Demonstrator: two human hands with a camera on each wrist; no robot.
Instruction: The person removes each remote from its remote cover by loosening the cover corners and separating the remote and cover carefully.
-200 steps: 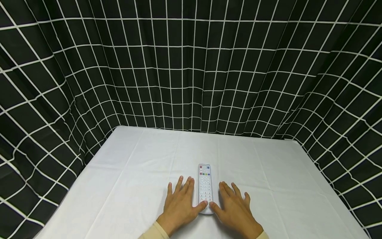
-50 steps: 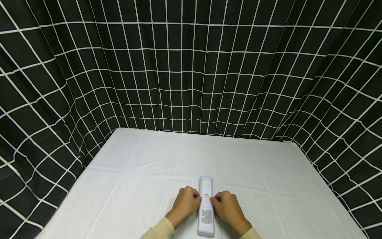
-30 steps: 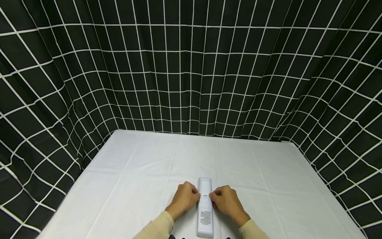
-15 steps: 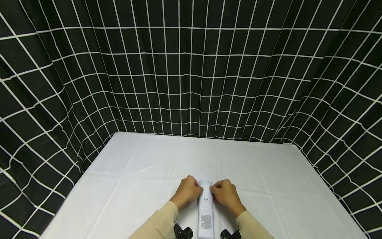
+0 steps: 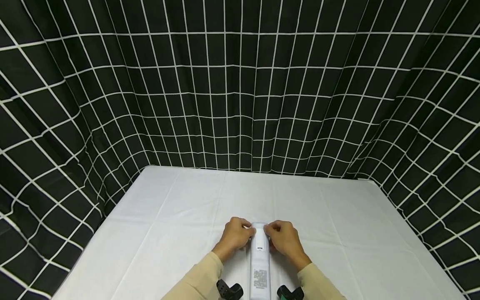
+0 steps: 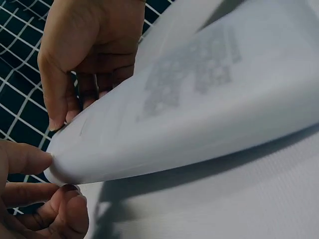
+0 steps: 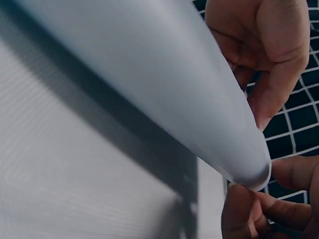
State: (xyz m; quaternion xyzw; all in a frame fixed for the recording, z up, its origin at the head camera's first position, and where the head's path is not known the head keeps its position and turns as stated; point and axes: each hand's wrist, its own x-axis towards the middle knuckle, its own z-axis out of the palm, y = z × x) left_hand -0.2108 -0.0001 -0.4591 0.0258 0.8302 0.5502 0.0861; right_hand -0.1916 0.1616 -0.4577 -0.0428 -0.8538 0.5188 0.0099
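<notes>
A white remote control [image 5: 259, 260] points away from me in the head view, its back with the battery cover and a grey printed label facing up. At its far end my left hand [image 5: 234, 235] pinches the left edge between thumb and curled fingers. Opposite it, my right hand [image 5: 286, 239] pinches the right edge the same way. In the left wrist view the label on the remote control [image 6: 189, 74] is blurred, and a shadow lies beside it. The right wrist view shows the side of the remote control [image 7: 164, 74]. Its button side is hidden underneath.
A white cloth [image 5: 180, 241] with fold lines covers the table. Black curtain with a white grid [image 5: 240, 83] surrounds its back and sides. Black wrist-worn devices [image 5: 229, 290] show under both forearms at the bottom edge.
The remote control lay button side up between flat hands at first; later it is back side up. Both hands have since moved from its middle to its far end, still pinching the edges.
</notes>
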